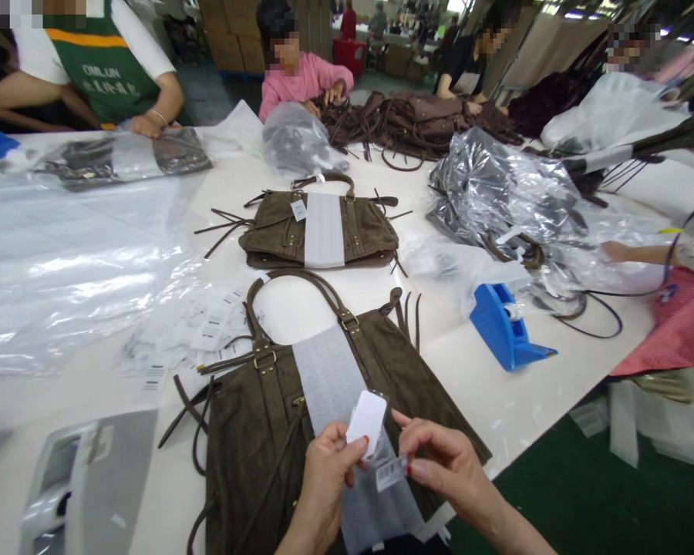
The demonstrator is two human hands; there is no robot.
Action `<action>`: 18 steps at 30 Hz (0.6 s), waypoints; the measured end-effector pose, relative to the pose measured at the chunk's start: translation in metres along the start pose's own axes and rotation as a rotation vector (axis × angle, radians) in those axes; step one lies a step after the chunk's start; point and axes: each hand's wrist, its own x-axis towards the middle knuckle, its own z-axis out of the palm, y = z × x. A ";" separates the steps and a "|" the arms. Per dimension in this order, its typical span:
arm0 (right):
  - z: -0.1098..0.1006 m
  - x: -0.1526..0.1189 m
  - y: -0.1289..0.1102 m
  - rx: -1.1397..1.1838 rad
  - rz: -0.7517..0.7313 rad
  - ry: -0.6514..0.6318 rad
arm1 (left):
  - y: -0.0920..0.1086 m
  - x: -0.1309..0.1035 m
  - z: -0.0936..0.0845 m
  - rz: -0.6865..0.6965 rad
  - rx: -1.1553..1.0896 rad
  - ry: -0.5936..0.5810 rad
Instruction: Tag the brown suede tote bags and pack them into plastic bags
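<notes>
My left hand pinches a white hang tag between thumb and fingers. My right hand grips the edge of a small clear packet with a barcode label, just right of the tag. Both hands are above a dark olive-brown handbag lying flat, its handles pointing away from me. A pale wrapping strip runs down the bag's middle. Beyond it lies a second brown handbag, folded, with a white band around it and a small tag on its front.
Barcode labels are scattered left of the bag, beside clear plastic bags. A blue tape dispenser stands right; a grey device is at front left. Plastic-wrapped bags and a brown bag pile lie further back. Co-workers surround the table.
</notes>
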 end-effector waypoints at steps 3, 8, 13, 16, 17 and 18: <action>0.008 -0.009 -0.014 -0.009 -0.060 -0.052 | 0.009 -0.013 -0.007 0.084 -0.049 0.055; 0.018 -0.014 -0.020 0.198 -0.018 0.015 | 0.020 -0.028 -0.009 0.093 -0.176 0.036; 0.034 -0.017 -0.020 0.437 0.121 0.066 | 0.018 -0.038 -0.007 0.030 -0.257 -0.022; 0.042 -0.020 -0.020 0.466 0.126 0.026 | 0.014 -0.041 -0.010 0.030 -0.265 0.007; 0.044 -0.021 -0.019 0.449 0.122 -0.002 | 0.014 -0.043 -0.011 0.040 -0.254 0.014; 0.045 -0.022 -0.019 0.431 0.123 -0.035 | 0.013 -0.045 -0.012 0.056 -0.235 0.016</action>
